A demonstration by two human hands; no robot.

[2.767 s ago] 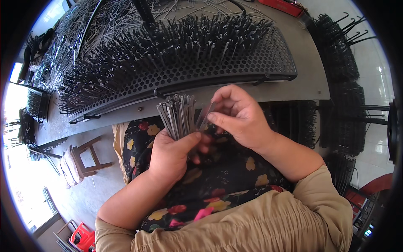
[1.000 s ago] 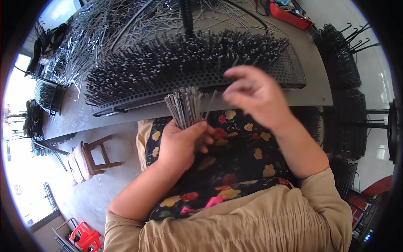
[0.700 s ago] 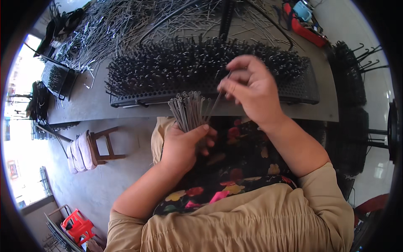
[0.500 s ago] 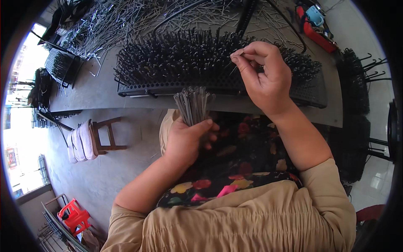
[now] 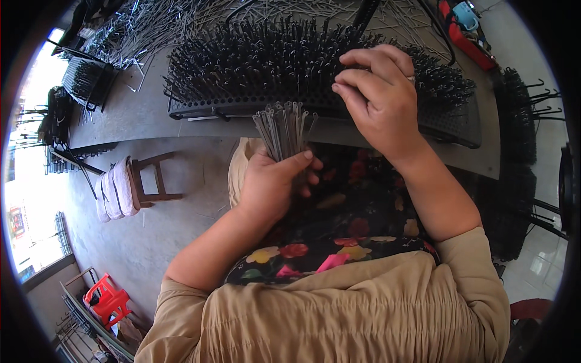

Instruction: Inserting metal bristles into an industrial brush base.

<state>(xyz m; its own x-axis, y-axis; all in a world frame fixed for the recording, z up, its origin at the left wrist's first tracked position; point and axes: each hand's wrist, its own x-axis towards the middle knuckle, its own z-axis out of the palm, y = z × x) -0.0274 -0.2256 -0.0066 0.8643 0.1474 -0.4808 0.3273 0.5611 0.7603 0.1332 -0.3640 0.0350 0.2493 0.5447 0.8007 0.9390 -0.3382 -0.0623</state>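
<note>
Left hand: we see it [image 5: 269, 181] just off centre toward 9 o'clock, fingers wrapped and thumb across, firmly gripping the strips.
Metal strips: the bundle [image 5: 279, 134] stands nearly upright from that fist, its looped tips fanning toward 12 o'clock.
Right hand: we find it [image 5: 381, 103] between 1 and 2 o'clock, half curled, thumb slightly parted from the fingertips, holding nothing we can see.
Rack: a black perforated rack [image 5: 200, 110] spans 12 o'clock, the right hand in front of its hooked black pieces [image 5: 266, 60]; whether they touch, we cannot tell.
Table: we see its grey top [image 5: 142, 124] beneath, with a loose strip heap [image 5: 169, 24] at 11 o'clock and a red tray [image 5: 473, 51] at 2.
Floor: a wooden stool [image 5: 160, 181] at 9 o'clock, a red chair [image 5: 109, 299] at 8.
Lap: floral cloth [image 5: 293, 249] toward 6 o'clock.
</note>
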